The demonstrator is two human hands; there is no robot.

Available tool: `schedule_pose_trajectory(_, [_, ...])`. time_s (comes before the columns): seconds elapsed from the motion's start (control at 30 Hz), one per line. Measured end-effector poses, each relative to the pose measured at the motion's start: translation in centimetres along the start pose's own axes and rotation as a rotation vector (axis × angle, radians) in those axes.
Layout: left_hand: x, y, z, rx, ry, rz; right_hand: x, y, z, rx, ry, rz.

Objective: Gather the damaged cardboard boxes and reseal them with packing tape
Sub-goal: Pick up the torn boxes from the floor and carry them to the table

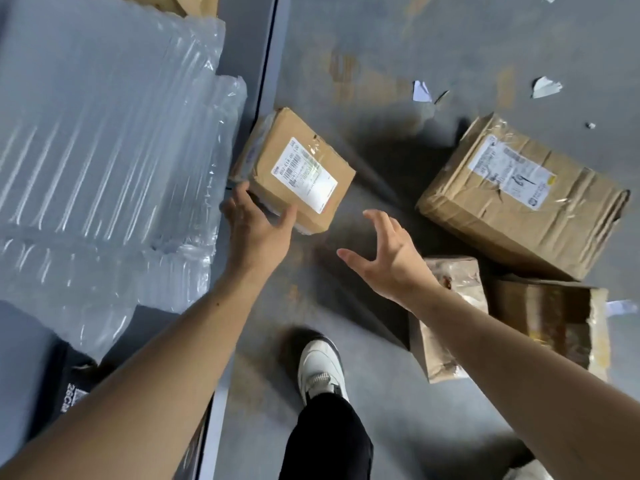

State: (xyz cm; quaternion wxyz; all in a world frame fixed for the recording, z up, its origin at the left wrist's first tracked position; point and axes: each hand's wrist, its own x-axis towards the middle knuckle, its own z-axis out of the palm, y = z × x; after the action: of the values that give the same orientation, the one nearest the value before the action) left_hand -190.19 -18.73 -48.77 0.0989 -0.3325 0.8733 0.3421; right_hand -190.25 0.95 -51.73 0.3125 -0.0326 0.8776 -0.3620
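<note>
A small cardboard box (294,168) with a white shipping label lies on the grey floor beside a table edge. My left hand (254,225) grips its near corner, thumb on the front edge and fingers round the left side. My right hand (384,254) hovers to the box's right with fingers spread, touching nothing. A larger crumpled box (523,199) with a label lies at the right. Below it stand a small taped box (450,320) and an opened box (554,320). No tape roll is in sight.
Stacked sheets of clear air-cushion wrap (104,150) cover the grey table (242,46) at the left. Paper scraps (545,86) litter the floor at the back. My white shoe (320,368) and black trouser leg stand on the floor between my arms.
</note>
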Motion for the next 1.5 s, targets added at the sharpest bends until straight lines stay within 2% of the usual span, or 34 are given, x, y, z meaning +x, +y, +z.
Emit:
schedule_pose_trajectory(0.1, [4.4,-1.6,0.3,-0.161,-0.072,-0.145,3.7,-2.0,1.8,-0.053,-0.022,-0.055])
schedule_pose_trajectory(0.27, [7.9,-3.4,2.5,-0.275,-0.157,-0.317,9.0,-3.3,4.9,-0.101,-0.025,-0.074])
schedule_pose_trajectory(0.4, [8.5,-3.7,4.2,-0.431,-0.158,-0.247,11.8,-2.9,7.4,-0.126,-0.040,-0.084])
schedule_pose_trajectory(0.57, [8.2,-2.6,3.7,-0.532,-0.128,-0.290,11.4,-2.5,8.1,-0.199,0.030,-0.120])
schedule_pose_trajectory(0.7, [6.9,-0.2,3.6,-0.423,-0.076,-0.240,9.0,-4.0,7.2,-0.148,0.100,-0.102])
schedule_pose_trajectory(0.87, [3.6,2.3,3.5,-0.310,-0.197,-0.235,3.4,-5.7,5.2,0.126,0.170,-0.009])
schedule_pose_trajectory(1.0, [0.8,3.1,2.1,-0.350,-0.347,-0.147,-0.1,-4.5,2.7,0.268,0.232,0.037])
schedule_pose_trajectory(1.03, [-0.1,3.1,1.5,-0.344,-0.307,-0.066,-0.9,-4.2,2.4,0.265,0.245,0.034])
schedule_pose_trajectory(1.13, [-3.0,2.6,0.1,-0.078,0.023,0.382,-3.0,-3.7,1.7,0.268,0.270,0.051])
schedule_pose_trajectory(1.2, [-5.8,2.3,0.3,0.097,0.116,0.517,-4.8,-3.4,0.8,0.316,0.298,0.065])
schedule_pose_trajectory(1.27, [-7.3,2.0,0.5,0.100,-0.007,0.435,-5.3,-3.0,0.4,0.402,0.299,0.133])
schedule_pose_trajectory(1.37, [-9.3,2.6,0.4,-0.019,-0.267,0.073,-6.1,-2.1,-0.6,0.679,0.238,0.296])
schedule_pose_trajectory(1.43, [-9.8,2.5,0.7,-0.063,-0.331,-0.062,-6.5,-1.4,-1.3,0.790,0.191,0.349])
schedule_pose_trajectory(1.5, [-10.1,2.2,0.6,-0.084,-0.351,-0.085,-6.7,-1.0,-1.6,0.802,0.154,0.362])
